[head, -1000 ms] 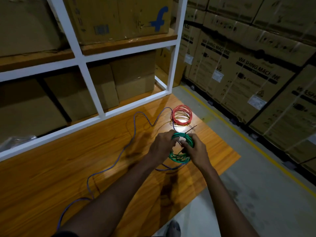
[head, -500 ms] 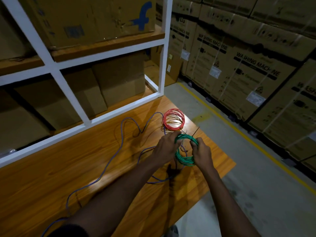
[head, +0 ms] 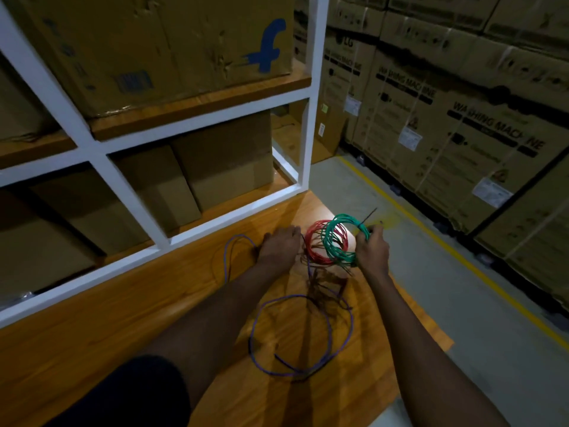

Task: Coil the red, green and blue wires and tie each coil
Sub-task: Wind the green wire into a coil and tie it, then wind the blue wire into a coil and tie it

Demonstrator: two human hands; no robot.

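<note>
right hand (head: 371, 252) pinches the green coiled wire (head: 328, 245), holding it tilted over the red coiled wire (head: 311, 251) on the orange wooden table (head: 154, 303). left hand (head: 280, 246) rests palm down, fingers relaxed, beside the red coil. the loose blue wire (head: 252, 334) sprawls nearer the person.

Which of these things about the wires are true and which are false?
1. The right hand holds the round green wire coil. True.
2. The long blue wire is coiled up and tied. False: it lies in loose loops on the orange wooden table.
3. The round red wire coil lies on the grey floor. False: it lies on the table, partly behind the green coil.
4. A thin black tie sticks out of the green coil. True.
</note>
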